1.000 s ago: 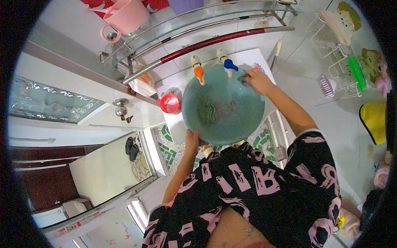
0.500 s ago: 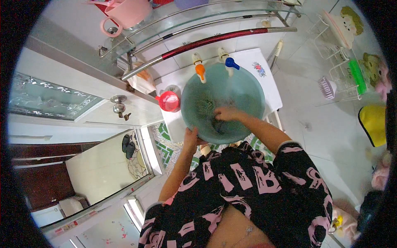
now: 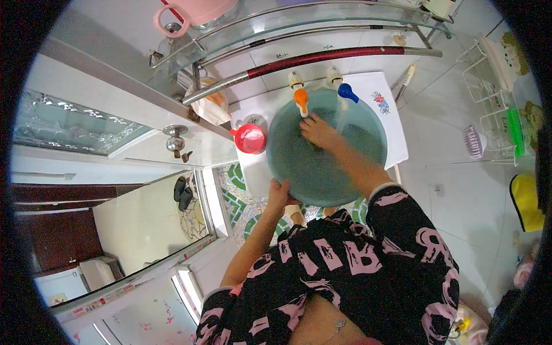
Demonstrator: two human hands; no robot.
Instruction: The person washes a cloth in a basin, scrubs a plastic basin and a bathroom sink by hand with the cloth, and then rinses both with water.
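Note:
A large grey-green basin (image 3: 376, 167) with water in it sits on the white washstand top. At its near left rim my left hand (image 3: 279, 195) is closed, thumb up on the edge and the other fingers partly hidden below. My right hand (image 3: 319, 132) is inside the basin, just below the orange-handled tap (image 3: 301, 100). Its fingers reach to the far left and look spread, with nothing visible in them. From the blue-handled tap (image 3: 347, 93) a thin stream of water falls into the basin. A dark patch shows in the water under my right hand.
A red plastic cup (image 3: 250, 138) stands left of the basin on the washstand (image 3: 397, 135). Beyond the taps runs a red-and-steel rail (image 3: 328, 64) under a glass shelf. A pink jug (image 3: 210, 11) is up there. To the right are a purple brush (image 3: 474, 142) and a wire rack (image 3: 491, 118).
My right hand has risen from the water and moved away from me, toward the orange tap. A stream from the blue tap now shows. My left hand stays on the rim; the view has shifted.

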